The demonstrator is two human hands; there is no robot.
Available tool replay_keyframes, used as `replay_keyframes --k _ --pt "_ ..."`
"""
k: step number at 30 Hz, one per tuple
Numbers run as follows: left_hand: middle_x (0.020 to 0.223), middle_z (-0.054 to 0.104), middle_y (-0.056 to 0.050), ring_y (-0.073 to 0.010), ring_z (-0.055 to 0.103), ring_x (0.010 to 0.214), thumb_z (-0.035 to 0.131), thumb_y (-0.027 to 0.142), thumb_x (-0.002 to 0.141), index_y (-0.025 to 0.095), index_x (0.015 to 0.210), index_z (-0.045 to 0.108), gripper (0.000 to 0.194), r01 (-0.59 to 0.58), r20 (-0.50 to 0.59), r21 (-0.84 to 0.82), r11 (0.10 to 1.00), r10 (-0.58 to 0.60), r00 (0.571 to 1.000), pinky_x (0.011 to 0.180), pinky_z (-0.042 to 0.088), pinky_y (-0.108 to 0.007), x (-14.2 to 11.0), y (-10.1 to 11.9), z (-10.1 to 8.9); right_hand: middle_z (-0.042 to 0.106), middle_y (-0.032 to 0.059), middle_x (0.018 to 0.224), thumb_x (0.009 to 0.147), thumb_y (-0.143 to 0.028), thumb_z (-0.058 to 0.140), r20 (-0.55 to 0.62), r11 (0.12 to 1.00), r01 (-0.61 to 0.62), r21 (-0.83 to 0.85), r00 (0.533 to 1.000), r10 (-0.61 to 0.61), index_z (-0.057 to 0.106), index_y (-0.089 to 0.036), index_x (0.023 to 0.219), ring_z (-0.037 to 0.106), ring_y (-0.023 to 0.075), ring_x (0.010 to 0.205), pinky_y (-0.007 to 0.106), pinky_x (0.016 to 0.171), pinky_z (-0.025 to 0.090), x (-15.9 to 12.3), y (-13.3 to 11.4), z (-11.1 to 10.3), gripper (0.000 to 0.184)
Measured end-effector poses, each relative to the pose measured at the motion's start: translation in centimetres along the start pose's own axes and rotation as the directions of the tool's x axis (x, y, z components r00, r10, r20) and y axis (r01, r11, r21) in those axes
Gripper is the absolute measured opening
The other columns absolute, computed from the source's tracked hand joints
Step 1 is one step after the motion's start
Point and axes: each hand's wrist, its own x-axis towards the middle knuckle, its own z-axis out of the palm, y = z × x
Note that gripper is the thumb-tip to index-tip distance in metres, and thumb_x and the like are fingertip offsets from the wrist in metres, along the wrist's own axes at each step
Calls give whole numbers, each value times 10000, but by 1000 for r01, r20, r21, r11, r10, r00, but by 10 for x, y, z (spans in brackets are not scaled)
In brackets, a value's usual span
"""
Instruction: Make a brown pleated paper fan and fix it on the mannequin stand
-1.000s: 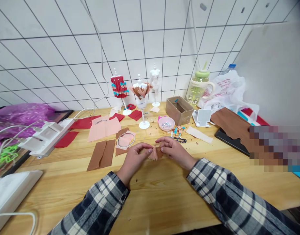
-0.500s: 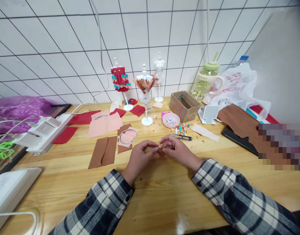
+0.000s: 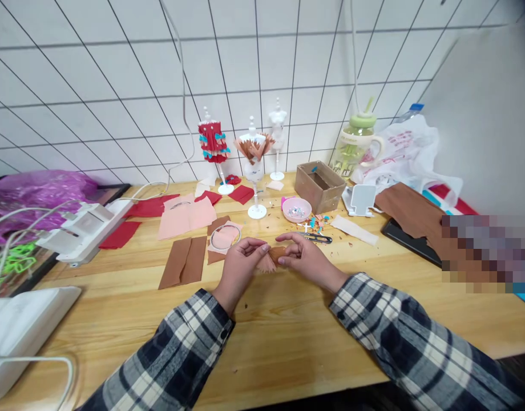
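The left hand (image 3: 241, 268) pinches thumb and forefinger together on the top of a pleated piece (image 3: 267, 265), pink with a brown part. The right hand (image 3: 309, 264) has its thumb and curled fingers closed on the brown part, its forefinger raised clear. The piece is held above the table (image 3: 288, 342), between the hands, midway along and nearer the far edge than the near one. Its gathered end points to the far edge, its pleats fanning toward the near edge with a jagged hem; fingers cover both sides, so which axis is longer cannot be told. Farther out, a pixelated patch hides part of the brown sheet (image 3: 410, 208) by the right edge; a white block (image 3: 31, 325) is cut off at left.
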Motion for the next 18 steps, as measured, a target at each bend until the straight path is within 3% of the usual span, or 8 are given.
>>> replay_keyframes --k 4,8,15,18 --pt "999 740 -94 -220 659 996 757 437 743 172 1155 603 514 39 130 -36 999 -34 991 878 465 -328 -1 5 -6 585 -50 717 717 -286 706 -20 999 29 15 999 -29 514 -189 1198 512 106 593 244 572 354 1 -2 -1 526" --pt "854 715 -41 -187 671 804 835 376 643 173 1133 612 575 60 193 28 998 -64 979 743 476 -287 1 -1 -8 601 -26 783 724 -291 703 36 998 58 12 998 -59 488 -189 1242 550 120 658 256 611 384 1 -1 -1 570" --pt "720 647 15 -124 604 658 842 308 604 160 1033 652 493 33 80 -32 999 -30 996 632 434 -233 2 -4 -6 625 -15 803 747 -301 693 2 998 57 -8 998 -57 489 -204 1251 537 116 629 251 590 381 3 8 1 553" --pt "754 662 1 -125 616 683 845 312 607 156 1052 644 513 38 32 -96 995 -35 999 651 444 -233 3 -2 -8 664 7 836 796 -308 650 -51 983 111 -149 992 -120 496 -213 1267 552 133 641 266 602 401 4 5 -9 504"
